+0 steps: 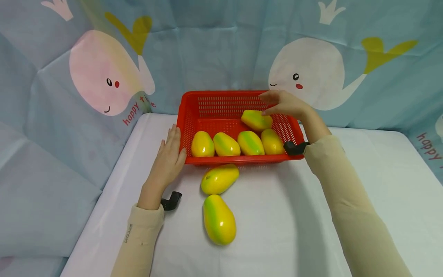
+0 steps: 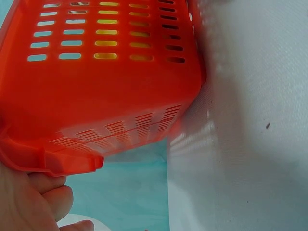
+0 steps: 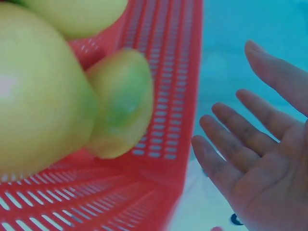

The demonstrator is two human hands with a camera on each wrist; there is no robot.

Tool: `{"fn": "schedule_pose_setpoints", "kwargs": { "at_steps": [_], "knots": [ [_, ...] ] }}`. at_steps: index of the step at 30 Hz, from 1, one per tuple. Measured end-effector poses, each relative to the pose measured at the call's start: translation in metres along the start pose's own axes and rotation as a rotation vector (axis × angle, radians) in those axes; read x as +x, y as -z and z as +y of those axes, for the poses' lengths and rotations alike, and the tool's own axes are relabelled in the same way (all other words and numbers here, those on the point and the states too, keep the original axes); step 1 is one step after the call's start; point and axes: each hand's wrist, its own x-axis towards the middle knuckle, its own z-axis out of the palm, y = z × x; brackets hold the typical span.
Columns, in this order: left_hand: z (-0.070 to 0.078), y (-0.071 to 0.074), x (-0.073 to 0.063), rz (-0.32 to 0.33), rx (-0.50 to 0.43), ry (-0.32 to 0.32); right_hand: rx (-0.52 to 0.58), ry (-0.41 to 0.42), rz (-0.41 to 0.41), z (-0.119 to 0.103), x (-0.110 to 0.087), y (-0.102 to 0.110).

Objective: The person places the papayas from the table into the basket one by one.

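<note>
A red plastic basket [image 1: 221, 159] with slotted walls holds several glossy yellow-green papayas. Four-fingers-flat, my left hand [image 1: 166, 157] lies along the basket's left end, touching its rim; in the left wrist view that hand [image 2: 33, 202] shows below the rim's corner. Over the right back part of the basket is my right hand [image 1: 285, 104], fingers apart and nothing held. The nearest fruit to it is a papaya [image 1: 257, 120] behind the front row. In the right wrist view the palm and spread fingers of the right hand [image 3: 264, 149] appear beyond the basket wall.
Two more papayas lie on the white tabletop in front of the basket: one papaya [image 1: 220, 179] close to its front wall, another papaya [image 1: 219, 220] nearer me. Behind the table hangs a blue cloth [image 1: 214, 50] printed with whales.
</note>
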Motion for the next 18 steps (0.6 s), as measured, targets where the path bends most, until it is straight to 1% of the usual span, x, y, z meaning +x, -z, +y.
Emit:
{"fn": "schedule_pose_setpoints", "kwargs": {
  "at_steps": [8,14,18],
  "knots": [
    [-0.002,-0.002,-0.001,0.004,0.008,0.006,0.036,0.096,0.037,-0.013,-0.024,-0.011],
    [-0.002,-0.003,-0.001,0.004,0.012,0.005,0.090,0.192,0.094,-0.021,-0.052,-0.027],
    [-0.002,-0.002,0.000,0.006,0.012,-0.006,0.106,0.270,0.121,-0.021,-0.074,-0.037]
  ]
}}
